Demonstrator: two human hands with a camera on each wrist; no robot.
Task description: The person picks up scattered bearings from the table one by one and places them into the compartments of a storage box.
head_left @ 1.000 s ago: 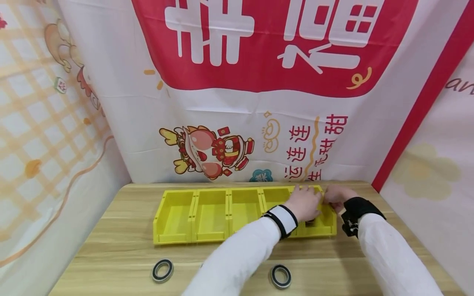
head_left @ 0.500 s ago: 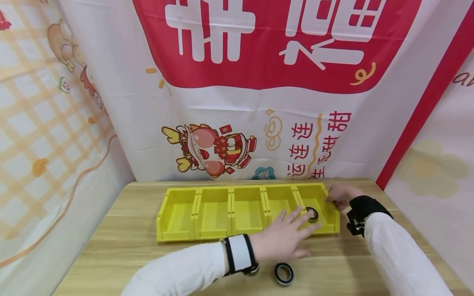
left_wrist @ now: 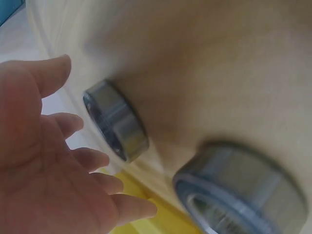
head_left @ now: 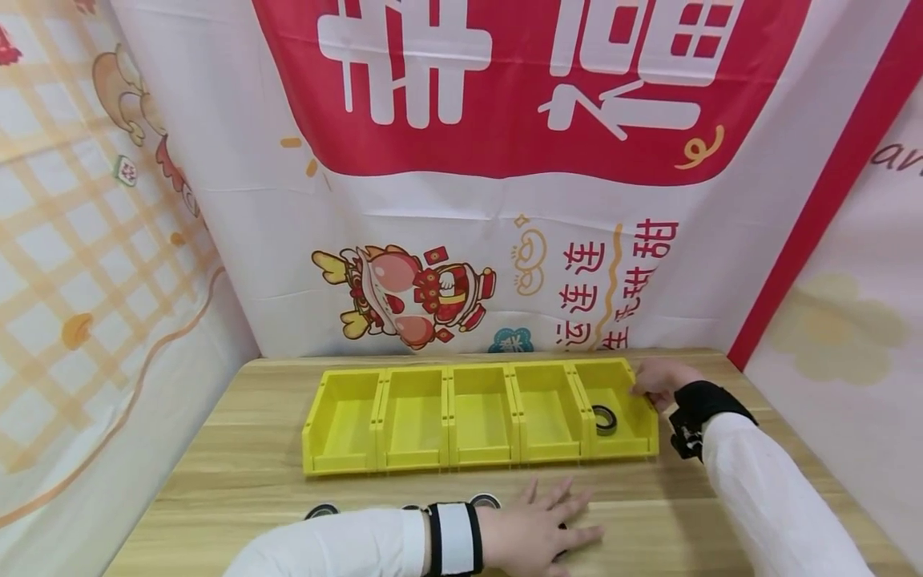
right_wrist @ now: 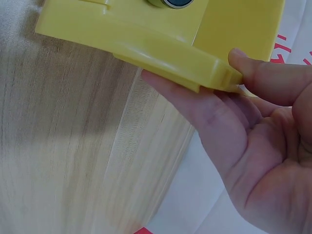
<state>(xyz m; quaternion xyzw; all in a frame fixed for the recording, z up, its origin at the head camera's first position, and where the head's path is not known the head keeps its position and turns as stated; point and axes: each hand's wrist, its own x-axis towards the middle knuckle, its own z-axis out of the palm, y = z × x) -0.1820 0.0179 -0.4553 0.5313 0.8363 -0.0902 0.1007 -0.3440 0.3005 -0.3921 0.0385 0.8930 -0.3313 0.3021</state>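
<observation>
My left hand [head_left: 530, 533] is low over the table in front of the yellow bins, its fingers spread and holding nothing. Within its reach in the left wrist view stands a metal ball bearing [left_wrist: 119, 122], which the hand mostly hides in the head view. A second bearing [left_wrist: 243, 190] appears larger and nearer that camera. My right hand [head_left: 663, 381] grips the right side wall of the end yellow bin [head_left: 634, 447], thumb on the inner side and fingers outside and beneath, as the right wrist view shows. Inside this bin lies one bearing [head_left: 611, 420] with a dark seal.
Several yellow bins [head_left: 411, 458] stand joined in a row along the back of the wooden table [head_left: 216, 489]. Two more bearings show partly past my left arm, a left one [head_left: 321, 510] and one by the wrist strap [head_left: 485, 500]. A printed cloth [head_left: 469, 208] hangs behind.
My left hand has come out of the end bin, leaving a bearing there, and has moved left and toward me, over a bearing on the table. The right hand stays at the bin's wall.
</observation>
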